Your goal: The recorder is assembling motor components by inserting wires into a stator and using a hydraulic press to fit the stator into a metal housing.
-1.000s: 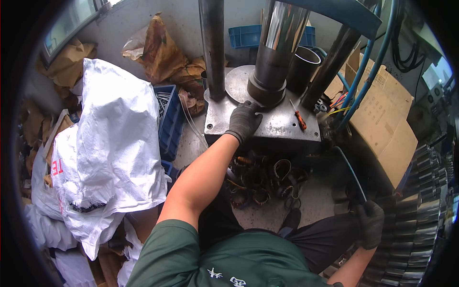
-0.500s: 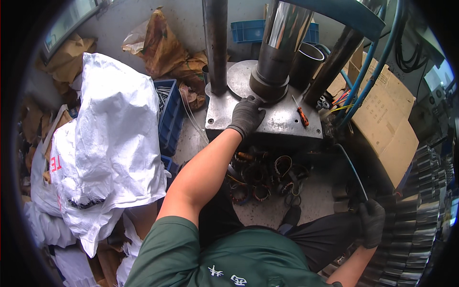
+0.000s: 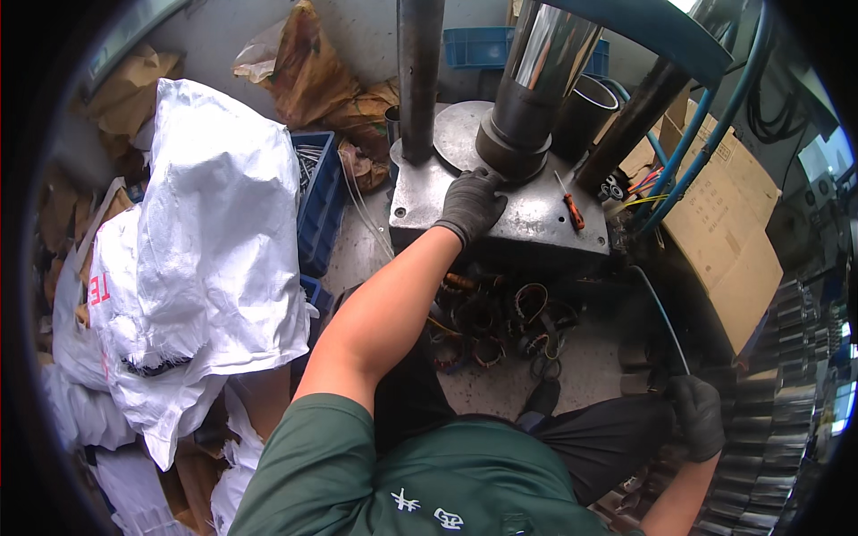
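My left hand (image 3: 472, 205), in a dark grey glove, rests on the metal bed (image 3: 532, 219) of a press, at the front of its round plate (image 3: 458, 134). Its fingers are bent and held together by the foot of the thick steel ram (image 3: 523, 116); whatever they hold, if anything, is hidden. The ram stands down at the plate, and a dark collar surrounds its lower end. Low on the right, my gloved right hand (image 3: 695, 418) is closed round the lower end of a thin lever rod (image 3: 661, 314). An orange-and-black screwdriver (image 3: 573, 211) lies on the bed, right of my left hand.
White woven sacks (image 3: 219, 232) and blue crates (image 3: 320, 210) fill the left. Wire-wound rings (image 3: 487, 326) lie on the floor below the bed. Steel posts (image 3: 418, 80) flank the ram. Cardboard (image 3: 715, 223) and blue hoses (image 3: 715, 134) stand right, above stacked metal cylinders (image 3: 778, 402).
The view has shifted a little. My left hand stays by the ram's foot, its fingers slightly more gathered. My right hand keeps its grip on the lever rod.
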{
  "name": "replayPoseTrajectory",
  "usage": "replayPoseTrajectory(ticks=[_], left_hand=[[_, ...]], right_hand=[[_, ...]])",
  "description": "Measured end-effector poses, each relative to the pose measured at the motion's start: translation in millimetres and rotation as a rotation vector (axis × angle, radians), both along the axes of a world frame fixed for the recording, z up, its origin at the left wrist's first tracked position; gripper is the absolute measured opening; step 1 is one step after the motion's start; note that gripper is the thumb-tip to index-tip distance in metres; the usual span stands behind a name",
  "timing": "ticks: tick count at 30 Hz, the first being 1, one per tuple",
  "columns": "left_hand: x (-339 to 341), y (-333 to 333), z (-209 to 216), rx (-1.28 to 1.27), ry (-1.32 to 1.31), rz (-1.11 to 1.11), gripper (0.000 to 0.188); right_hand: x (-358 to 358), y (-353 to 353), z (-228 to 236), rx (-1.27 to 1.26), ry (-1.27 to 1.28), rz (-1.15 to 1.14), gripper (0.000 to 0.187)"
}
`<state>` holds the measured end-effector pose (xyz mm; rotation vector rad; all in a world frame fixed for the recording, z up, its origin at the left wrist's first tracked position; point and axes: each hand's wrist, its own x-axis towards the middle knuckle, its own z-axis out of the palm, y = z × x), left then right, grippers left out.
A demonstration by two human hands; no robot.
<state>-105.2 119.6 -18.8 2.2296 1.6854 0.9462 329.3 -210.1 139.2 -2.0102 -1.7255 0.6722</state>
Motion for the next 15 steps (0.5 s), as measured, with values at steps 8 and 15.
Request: replayPoseTrajectory(ticks=[8, 15], left_hand=[[4, -1, 7, -0.024, 0.062, 0.007, 0.037], [5, -4, 5, 0.010, 0.043, 0.019, 0.036]], right_hand=[[3, 27, 31, 0.020, -0.113, 0.252, 0.025], [4, 17, 15, -0.289, -0.463, 0.324, 0.029]])
